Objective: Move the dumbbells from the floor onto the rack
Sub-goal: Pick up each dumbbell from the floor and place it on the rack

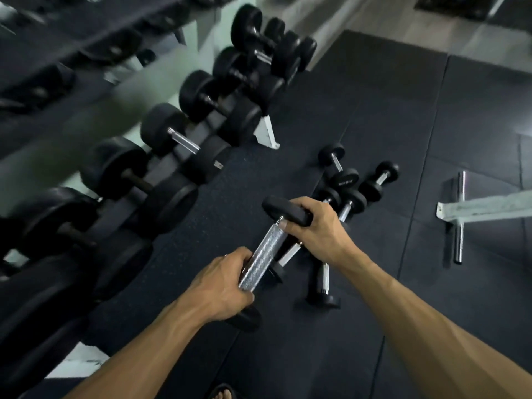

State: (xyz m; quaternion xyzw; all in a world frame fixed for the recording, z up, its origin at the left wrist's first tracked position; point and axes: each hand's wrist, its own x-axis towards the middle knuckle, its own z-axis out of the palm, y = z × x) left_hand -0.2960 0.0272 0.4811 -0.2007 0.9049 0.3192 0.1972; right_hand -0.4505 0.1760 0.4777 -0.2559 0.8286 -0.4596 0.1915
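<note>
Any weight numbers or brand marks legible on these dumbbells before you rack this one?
None can be read.
Floor dumbbell head: pale raised lettering, too blurred to read.
Racked dumbbell head: small pale label, too small to read.
Held dumbbell: no marking visible.

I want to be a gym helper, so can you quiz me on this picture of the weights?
1. True or false: the left hand grips the shiny metal handle of the held dumbbell.
2. What does the right hand hold? A) the far black end of that dumbbell B) a towel C) a rack post
3. Fill in: the small dumbbells beyond the hands lie on the black ____.

Key: 1 true. 2 A, its fingers curl over the end. 3 floor; big dumbbells already sit on the rack to the left.
</note>
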